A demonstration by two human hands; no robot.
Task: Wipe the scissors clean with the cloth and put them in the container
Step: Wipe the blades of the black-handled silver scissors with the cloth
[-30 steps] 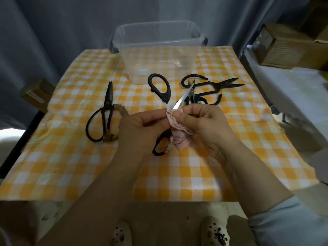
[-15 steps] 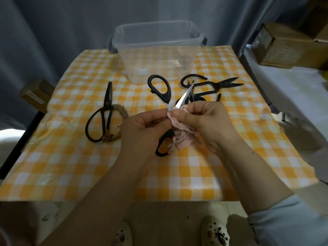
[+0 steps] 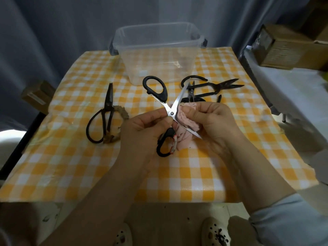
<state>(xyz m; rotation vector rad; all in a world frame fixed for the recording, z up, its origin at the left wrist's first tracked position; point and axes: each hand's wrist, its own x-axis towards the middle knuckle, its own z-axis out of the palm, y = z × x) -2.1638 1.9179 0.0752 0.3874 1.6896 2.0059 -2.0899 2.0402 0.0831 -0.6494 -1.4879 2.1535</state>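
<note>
Black-handled scissors with silver blades (image 3: 171, 113) are spread wide open above the middle of the table. My left hand (image 3: 142, 128) pinches them near the pivot. My right hand (image 3: 213, 121) holds a pink cloth (image 3: 186, 119) bunched against one blade. One handle loop (image 3: 156, 88) points toward the clear plastic container (image 3: 158, 39) at the back; the other loop (image 3: 164, 144) hangs below my left hand. The container looks empty.
Old black scissors (image 3: 104, 114) lie at the left beside a brown cloth ring (image 3: 121, 110). More black scissors and shears (image 3: 213, 87) lie at the right behind my hands. Cardboard boxes (image 3: 284, 47) sit on a side surface to the right. The checked tablecloth (image 3: 177, 178) covers the table.
The scissors have opened wider into an X. The lower blade now sticks out below the cloth, and my right hand has shifted the cloth along it.
</note>
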